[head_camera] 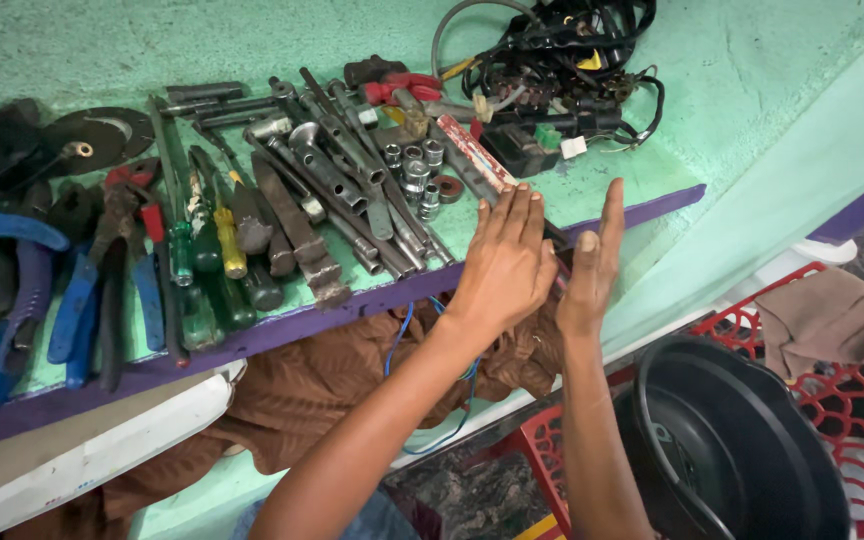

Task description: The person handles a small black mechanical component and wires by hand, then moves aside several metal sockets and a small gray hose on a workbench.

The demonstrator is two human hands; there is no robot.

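My left hand [507,262] lies flat, palm down and fingers straight, on the purple front edge of the green ledge [652,205]. It covers the lower end of a long red-and-white tool [472,150]. Close beside it on the right, my right hand [592,262] stands edge-on with straight fingers pointing up. A small reddish bit [558,280] shows between the two hands; most of it is hidden. Neither hand curls around anything.
Pliers [22,290], screwdrivers [227,240], wrenches [352,170] and sockets [414,170] crowd the ledge. A black wire bundle [562,70] lies at the back. Brown cloth [322,380] hangs below. A black round tub [742,440] sits in a red crate [852,400] at right.
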